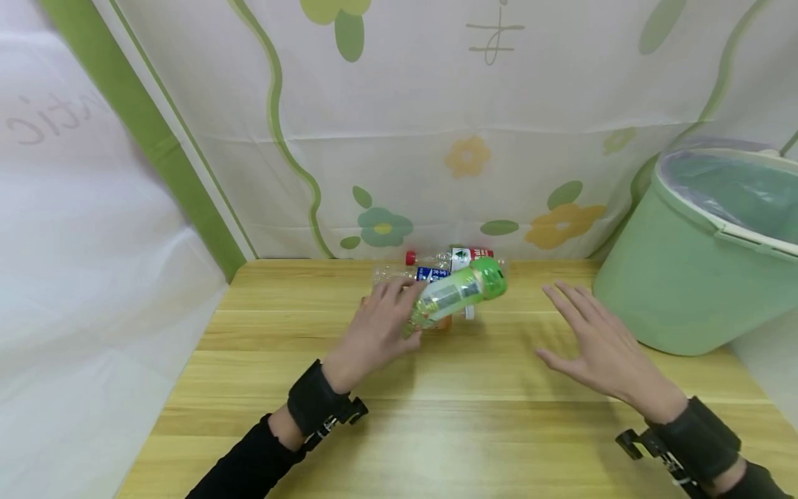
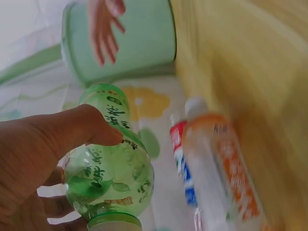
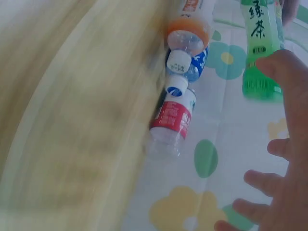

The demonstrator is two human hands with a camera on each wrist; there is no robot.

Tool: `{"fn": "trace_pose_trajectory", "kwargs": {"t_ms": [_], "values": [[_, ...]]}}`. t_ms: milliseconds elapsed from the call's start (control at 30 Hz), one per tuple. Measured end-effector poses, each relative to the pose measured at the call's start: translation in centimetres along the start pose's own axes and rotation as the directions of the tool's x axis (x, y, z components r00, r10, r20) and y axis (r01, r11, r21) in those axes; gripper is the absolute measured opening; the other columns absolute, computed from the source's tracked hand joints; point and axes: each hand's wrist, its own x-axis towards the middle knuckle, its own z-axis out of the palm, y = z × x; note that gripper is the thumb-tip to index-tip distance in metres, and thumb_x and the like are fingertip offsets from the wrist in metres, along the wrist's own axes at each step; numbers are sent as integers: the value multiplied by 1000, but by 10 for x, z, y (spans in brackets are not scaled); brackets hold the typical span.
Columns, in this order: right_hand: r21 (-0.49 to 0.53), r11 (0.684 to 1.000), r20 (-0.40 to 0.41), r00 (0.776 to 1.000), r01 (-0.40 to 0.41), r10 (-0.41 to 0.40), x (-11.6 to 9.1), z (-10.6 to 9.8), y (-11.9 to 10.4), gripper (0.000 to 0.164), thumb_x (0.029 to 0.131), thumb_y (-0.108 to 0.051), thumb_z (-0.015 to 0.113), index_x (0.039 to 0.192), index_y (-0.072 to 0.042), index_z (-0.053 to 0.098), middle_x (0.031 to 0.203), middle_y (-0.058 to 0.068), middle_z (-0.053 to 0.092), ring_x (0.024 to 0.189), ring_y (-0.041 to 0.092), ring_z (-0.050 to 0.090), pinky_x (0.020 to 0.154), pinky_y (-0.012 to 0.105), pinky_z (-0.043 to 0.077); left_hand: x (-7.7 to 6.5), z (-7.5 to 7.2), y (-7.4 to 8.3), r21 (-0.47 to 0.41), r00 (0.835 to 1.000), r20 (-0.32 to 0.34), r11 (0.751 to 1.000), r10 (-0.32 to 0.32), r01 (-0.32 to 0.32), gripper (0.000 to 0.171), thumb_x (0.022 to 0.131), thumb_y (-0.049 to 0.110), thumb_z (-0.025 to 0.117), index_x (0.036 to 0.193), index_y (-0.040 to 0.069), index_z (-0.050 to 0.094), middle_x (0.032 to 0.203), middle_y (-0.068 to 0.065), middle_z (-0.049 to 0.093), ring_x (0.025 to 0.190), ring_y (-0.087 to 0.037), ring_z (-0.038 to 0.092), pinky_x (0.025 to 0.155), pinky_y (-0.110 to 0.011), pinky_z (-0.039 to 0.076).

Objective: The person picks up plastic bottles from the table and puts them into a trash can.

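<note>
Left hand (image 1: 377,319) is clamped on the green bottle (image 1: 454,296), thumb on one side, fingers round the other. Bottle is up off the wood table (image 1: 405,430), tilted, its bright green end pointing away from that hand, up and toward the right. Right hand (image 1: 601,350) holds nothing: fingers extended, thumb well apart from them, palm side toward the bottle with a gap between (its wrist view makes thumb and bottle overlap; head view shows them apart). Just beyond the left hand, partly hidden by the held bottle, more bottles lie on their sides: orange-labelled bottle (image 2: 221,168) with a white cap nearest, then blue-labelled bottle (image 1: 431,274), then red-capped bottle (image 1: 463,258) farthest, by the flowered cloth (image 1: 399,173). Pale green bin (image 1: 679,277) stands just beyond and to the right of the right hand, clear liner (image 1: 736,187) inside. Black strap (image 1: 314,402) on left wrist, another on the right.
</note>
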Motion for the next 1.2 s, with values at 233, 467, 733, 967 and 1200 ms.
{"fn": "trace_pose_trajectory", "kwargs": {"t_ms": [233, 467, 733, 967, 1200], "values": [[8, 997, -31, 997, 73, -73, 6, -1, -10, 111, 72, -45, 88, 161, -12, 31, 157, 23, 35, 139, 52, 33, 104, 72, 32, 9, 19, 22, 29, 992, 28, 991, 127, -128, 77, 84, 21, 82, 150, 7, 45, 138, -15, 52, 122, -30, 52, 101, -42, 49], [-37, 992, -56, 991, 123, -125, 9, -1, -20, 114, 70, -55, 85, 161, -11, 32, 156, 23, 37, 136, 54, 36, 100, 72, 37, 14, 34, 40, 54, 980, 41, 979, 195, -197, 76, 84, 22, 84, 149, 6, 47, 141, -14, 51, 128, -28, 48, 109, -36, 41], [-69, 982, -42, 983, 175, -178, 10, 4, -30, 110, 70, -60, 85, 158, -14, 38, 155, 23, 40, 134, 53, 39, 93, 74, 41, 18, 45, 62, 113, 969, 39, 962, 246, -249, 77, 81, 28, 87, 146, 9, 50, 139, -12, 55, 123, -26, 53, 110, -37, 40], [-82, 978, -17, 981, 192, -194, 4, 10, -31, 93, 63, -32, 95, 145, -15, 56, 136, 17, 58, 117, 44, 56, 85, 66, 48, 15, 49, 66, 107, 962, 32, 956, 273, -275, 76, 82, 29, 87, 147, 11, 51, 139, -10, 55, 124, -25, 52, 106, -33, 44], [-68, 976, -41, 977, 208, -211, 1, 11, -30, 80, 59, -21, 96, 133, -10, 65, 119, 13, 67, 103, 38, 63, 80, 61, 51, 11, 51, 67, 69, 960, 55, 958, 274, -278, 74, 83, 26, 85, 147, 10, 51, 139, -9, 54, 127, -26, 50, 95, -28, 51]]}}
